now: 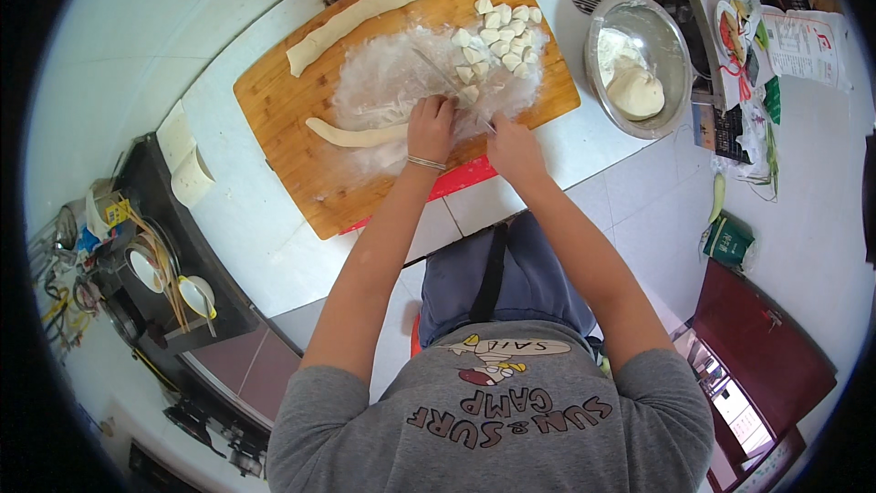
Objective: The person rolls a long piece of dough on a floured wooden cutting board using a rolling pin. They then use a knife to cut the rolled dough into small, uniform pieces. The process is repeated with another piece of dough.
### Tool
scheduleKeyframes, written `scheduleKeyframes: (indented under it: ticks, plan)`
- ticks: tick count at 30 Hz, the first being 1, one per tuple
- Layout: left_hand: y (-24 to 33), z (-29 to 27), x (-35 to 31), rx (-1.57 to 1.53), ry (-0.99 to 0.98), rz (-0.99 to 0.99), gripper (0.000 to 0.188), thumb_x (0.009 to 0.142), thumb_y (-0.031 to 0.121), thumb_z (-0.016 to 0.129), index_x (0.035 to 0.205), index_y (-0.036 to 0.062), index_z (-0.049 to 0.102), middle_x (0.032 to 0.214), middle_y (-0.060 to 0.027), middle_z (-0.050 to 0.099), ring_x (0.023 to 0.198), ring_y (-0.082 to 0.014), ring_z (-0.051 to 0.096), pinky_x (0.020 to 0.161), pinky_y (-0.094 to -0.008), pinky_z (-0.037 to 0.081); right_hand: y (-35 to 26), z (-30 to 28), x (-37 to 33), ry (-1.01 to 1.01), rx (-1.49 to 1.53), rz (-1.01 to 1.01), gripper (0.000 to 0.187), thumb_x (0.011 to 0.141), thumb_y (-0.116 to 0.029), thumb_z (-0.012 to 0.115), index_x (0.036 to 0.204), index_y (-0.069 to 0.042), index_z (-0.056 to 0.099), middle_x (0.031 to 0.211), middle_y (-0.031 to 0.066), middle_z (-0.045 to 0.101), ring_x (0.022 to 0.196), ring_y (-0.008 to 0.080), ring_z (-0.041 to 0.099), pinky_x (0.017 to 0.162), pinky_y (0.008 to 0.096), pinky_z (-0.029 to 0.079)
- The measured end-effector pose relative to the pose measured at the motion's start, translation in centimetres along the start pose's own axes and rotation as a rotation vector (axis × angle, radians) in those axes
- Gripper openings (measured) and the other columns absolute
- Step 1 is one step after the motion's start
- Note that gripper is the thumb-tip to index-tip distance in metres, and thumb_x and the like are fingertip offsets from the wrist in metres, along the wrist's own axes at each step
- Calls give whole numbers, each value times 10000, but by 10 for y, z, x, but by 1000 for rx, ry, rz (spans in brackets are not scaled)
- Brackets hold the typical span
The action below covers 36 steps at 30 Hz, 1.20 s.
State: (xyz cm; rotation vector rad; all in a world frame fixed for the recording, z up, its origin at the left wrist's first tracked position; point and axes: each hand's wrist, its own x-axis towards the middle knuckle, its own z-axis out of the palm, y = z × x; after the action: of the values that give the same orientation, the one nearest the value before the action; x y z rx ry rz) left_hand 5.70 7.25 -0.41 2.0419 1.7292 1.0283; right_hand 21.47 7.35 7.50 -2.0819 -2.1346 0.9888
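Note:
On a wooden cutting board point(278, 151) lies a thin dough rope point(360, 135), its right end under my left hand point(432, 132). The fingers of that hand are bent and pressed together on the dough. My right hand point(516, 153) is closed round the handle of a knife point(436, 71), whose blade slants across the floured board just beyond my left fingertips. One cut piece of dough point(469, 94) lies beside the blade. Farther right sit several small dough pieces point(506, 36) in a loose cluster. A thicker dough roll point(388, 14) stretches along the board's far edge.
A metal bowl point(671, 64) holding flour and a dough lump point(636, 93) stands right of the board on the white table point(242, 246). Something red point(463, 177) shows under the board's near edge. Two bowls point(196, 295) and chopsticks sit on a dark counter at left.

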Motion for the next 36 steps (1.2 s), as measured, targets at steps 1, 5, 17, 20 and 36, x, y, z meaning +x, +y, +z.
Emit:
scheduleKeyframes:
  ticks: [1,5,17,20,36]
  plan:
    - [0,0,0,-3,6,3,234,735,45,704,958,34,639,964,-126,605,900,-335,573,783,-434,483,-1,2,4,-14,-28,17,181,901,-176,538,992,-21,562,837,271,661,816,464,644,730,568,502]
    - [1,-6,2,-28,21,2,272,709,78,721,964,31,638,943,-103,599,885,-326,570,753,-422,478,-9,10,24,6,0,37,218,897,-188,540,1019,-11,578,856,272,663,834,470,638,747,559,502]
    - [-21,-15,6,-34,-27,-290,154,758,142,741,855,44,671,836,-126,577,828,-333,574,731,-440,468,-14,-6,3,38,98,-67,221,890,-185,536,1037,-29,587,850,272,660,812,456,646,756,557,500]
    - [-22,-13,6,-35,-26,-269,152,757,137,739,865,51,676,838,-126,580,831,-338,573,732,-440,469,-14,-3,-2,18,72,-51,216,886,-170,536,1030,-20,594,847,272,660,813,459,643,757,551,500]
    - [-19,-36,-20,215,25,55,353,754,94,687,1106,90,674,966,-84,636,896,-284,595,774,-410,483,-29,6,34,63,174,-46,241,880,-159,531,1063,-14,591,869,275,660,862,439,647,769,543,501]
